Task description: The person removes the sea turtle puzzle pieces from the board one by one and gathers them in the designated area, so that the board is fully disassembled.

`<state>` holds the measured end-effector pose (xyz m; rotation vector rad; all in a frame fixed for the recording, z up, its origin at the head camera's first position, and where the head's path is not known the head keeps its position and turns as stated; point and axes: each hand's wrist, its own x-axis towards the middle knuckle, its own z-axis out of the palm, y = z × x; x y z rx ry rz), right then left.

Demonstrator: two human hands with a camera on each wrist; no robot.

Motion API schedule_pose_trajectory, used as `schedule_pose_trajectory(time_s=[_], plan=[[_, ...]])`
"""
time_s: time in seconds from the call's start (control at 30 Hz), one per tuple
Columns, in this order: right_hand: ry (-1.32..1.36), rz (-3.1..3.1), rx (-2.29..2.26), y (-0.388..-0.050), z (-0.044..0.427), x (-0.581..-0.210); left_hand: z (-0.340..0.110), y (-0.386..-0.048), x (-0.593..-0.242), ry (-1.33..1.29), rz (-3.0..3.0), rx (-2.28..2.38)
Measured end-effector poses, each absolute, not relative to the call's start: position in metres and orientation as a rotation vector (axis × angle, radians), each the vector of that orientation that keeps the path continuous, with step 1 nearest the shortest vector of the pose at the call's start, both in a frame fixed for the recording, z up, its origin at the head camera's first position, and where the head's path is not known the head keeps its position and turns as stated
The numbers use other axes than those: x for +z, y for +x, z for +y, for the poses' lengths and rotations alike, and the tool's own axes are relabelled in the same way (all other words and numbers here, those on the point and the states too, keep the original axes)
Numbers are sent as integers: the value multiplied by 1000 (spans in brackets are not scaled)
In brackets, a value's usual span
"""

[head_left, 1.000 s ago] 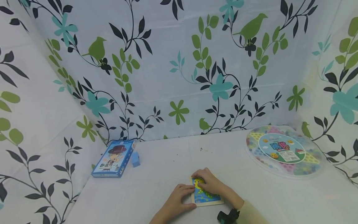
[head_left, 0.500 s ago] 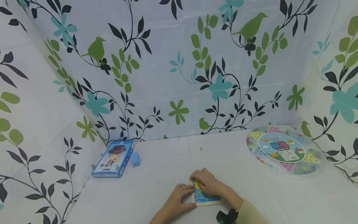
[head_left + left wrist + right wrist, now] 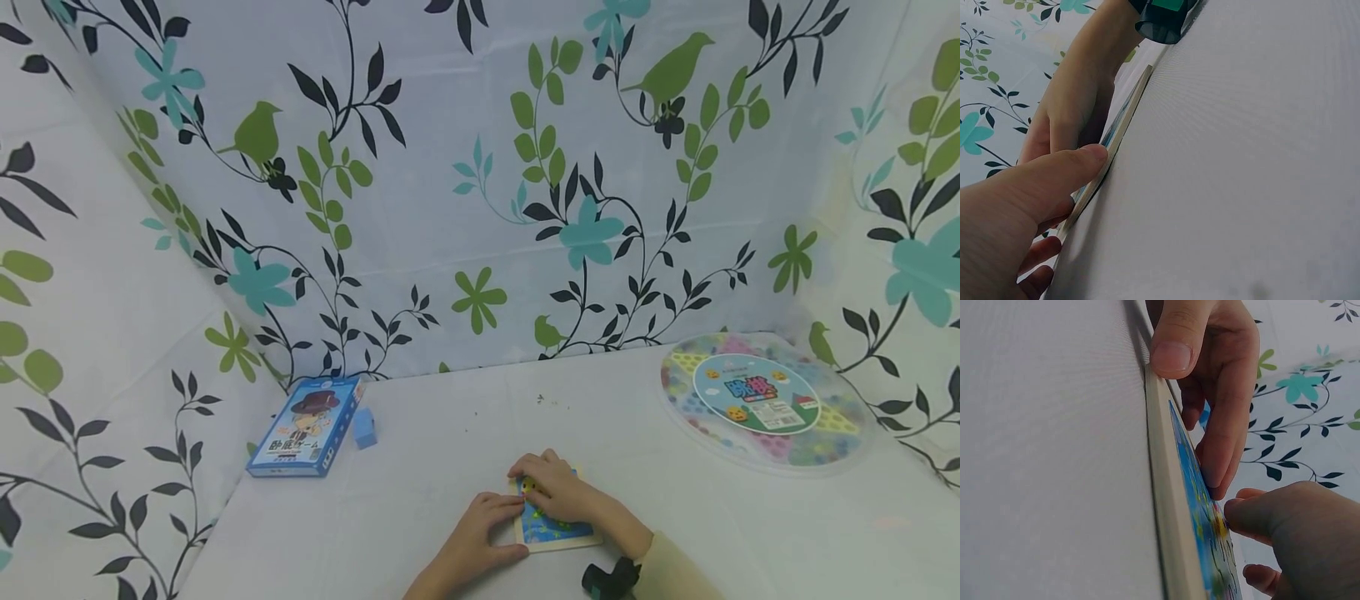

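Note:
A small wooden picture puzzle (image 3: 555,533) lies flat on the white table, its pale frame around a blue picture with yellow and green parts. My left hand (image 3: 476,537) holds the frame's left side, with the thumb at the near corner; in the left wrist view that thumb (image 3: 1094,156) rests on the edge. Over the far part of the picture, my right hand (image 3: 566,492) grips the puzzle, its fingers curled toward the far edge. The right wrist view shows the right thumb (image 3: 1235,512) against the picture's yellow part. My right hand hides much of the picture.
At the back left lies a blue card-game box (image 3: 307,425), with a small blue block (image 3: 364,428) beside it. A round, clear-lidded game set (image 3: 757,400) rests at the back right. Patterned cloth (image 3: 420,208) hangs behind and on both sides.
My right hand has shifted slightly left over the picture and now covers more of its yellow part. My left hand and the puzzle have stayed nearly still.

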<state>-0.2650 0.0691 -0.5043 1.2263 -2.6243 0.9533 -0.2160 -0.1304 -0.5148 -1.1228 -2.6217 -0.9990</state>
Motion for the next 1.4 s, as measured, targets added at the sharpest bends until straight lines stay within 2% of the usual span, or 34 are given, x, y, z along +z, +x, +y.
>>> schedule_pose_trajectory(time_s=[0.93, 1.4], plan=[[1188, -2596, 1103, -267, 70, -507, -130, -217, -518, -1130, -2589, -979], [1030, -2742, 1112, -267, 75, -506, -130, -217, -516, -1111, -2637, -977]])
